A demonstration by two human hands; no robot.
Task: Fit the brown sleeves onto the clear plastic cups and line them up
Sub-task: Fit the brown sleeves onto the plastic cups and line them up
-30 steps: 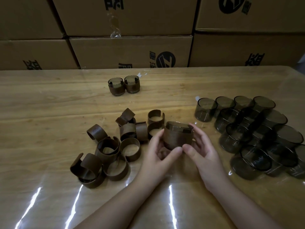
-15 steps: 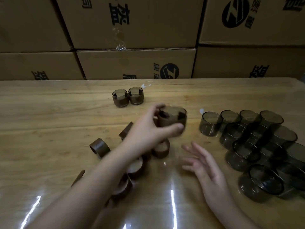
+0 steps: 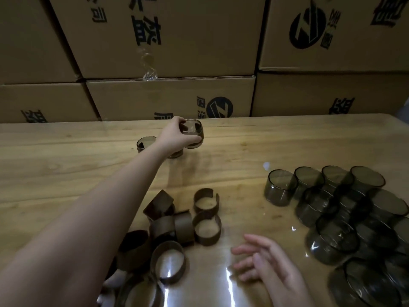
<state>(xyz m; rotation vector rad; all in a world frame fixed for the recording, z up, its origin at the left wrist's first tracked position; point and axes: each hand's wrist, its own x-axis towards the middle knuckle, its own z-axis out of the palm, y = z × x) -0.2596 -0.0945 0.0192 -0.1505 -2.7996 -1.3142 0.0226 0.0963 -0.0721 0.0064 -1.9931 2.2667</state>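
Head view. The left hand (image 3: 174, 135) is extended to the far side of the wooden table (image 3: 66, 173), fingers and thumb curled round a sleeved cup (image 3: 193, 134), gripping it at the rim and side. Whether the cup's base touches the table cannot be told. It sits just right of two finished cups: one (image 3: 145, 143) stands in plain sight, the other (image 3: 176, 153) is largely hidden behind the wrist.

The right hand (image 3: 269, 268) is low over the near table edge, fingers spread and relaxed, holding nothing; it is blurred.

Loose brown sleeves (image 3: 207, 227) lie in a pile at near centre-left, some upright as open rings, some on their sides, several partly covered by the left forearm. One split sleeve (image 3: 206, 200) stands upright at the far edge of the pile.

Bare clear cups (image 3: 281, 188) are clustered at the right, touching and overlapping, well apart from the sleeved ones.

Stacked cardboard cartons (image 3: 170, 98) with printed marks stand behind the table.
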